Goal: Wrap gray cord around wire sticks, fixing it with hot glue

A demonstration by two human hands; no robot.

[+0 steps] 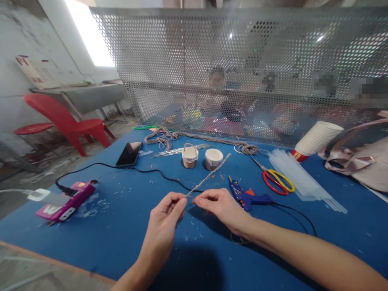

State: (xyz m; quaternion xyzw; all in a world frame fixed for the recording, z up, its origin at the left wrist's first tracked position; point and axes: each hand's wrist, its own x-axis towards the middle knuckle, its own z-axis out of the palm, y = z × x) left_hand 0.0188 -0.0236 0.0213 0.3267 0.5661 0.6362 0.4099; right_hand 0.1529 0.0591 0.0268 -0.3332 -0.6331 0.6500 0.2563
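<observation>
My left hand pinches the lower end of a thin twisted grey-brown cord, which slants up to the right. Close beside it, my right hand is closed in a pinch; what lies between its fingertips is too small to make out. A thin strand shows below the right wrist. Beyond the cord stand two small paper cups wrapped in cord: one with a looped handle, the other without a handle. To the right of my right hand lies a blue glue gun with an orange trigger.
Scissors, clear glue sticks, stacked paper cups and a pink bag lie right. A phone, purple power strip and black cable are left. Cord bundles lie before a perforated metal panel; people sit behind it.
</observation>
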